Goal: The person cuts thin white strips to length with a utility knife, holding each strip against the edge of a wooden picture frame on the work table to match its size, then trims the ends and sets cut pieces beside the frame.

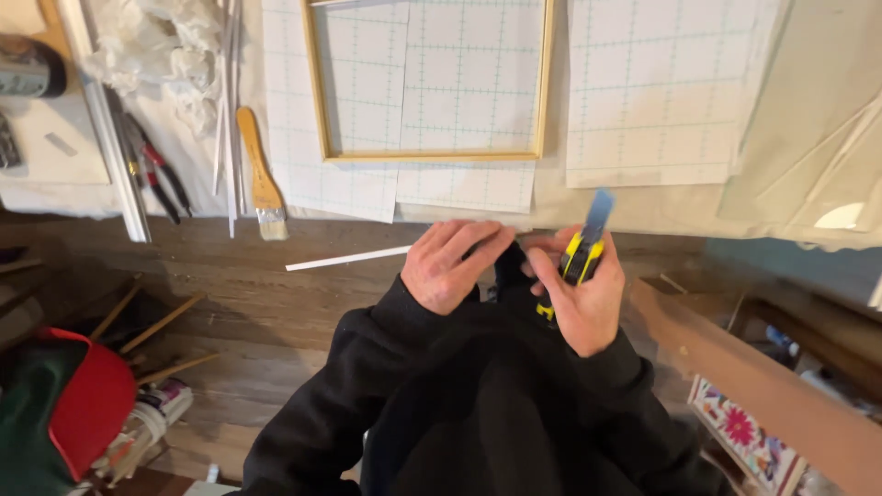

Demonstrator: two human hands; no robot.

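A thin white strip (349,258), long and straight, lies level, its right end under the left hand's (450,264) fingers; a yellow-and-black utility knife (579,259) stands upright in the right hand's (583,298) grip, blue blade extended upward.
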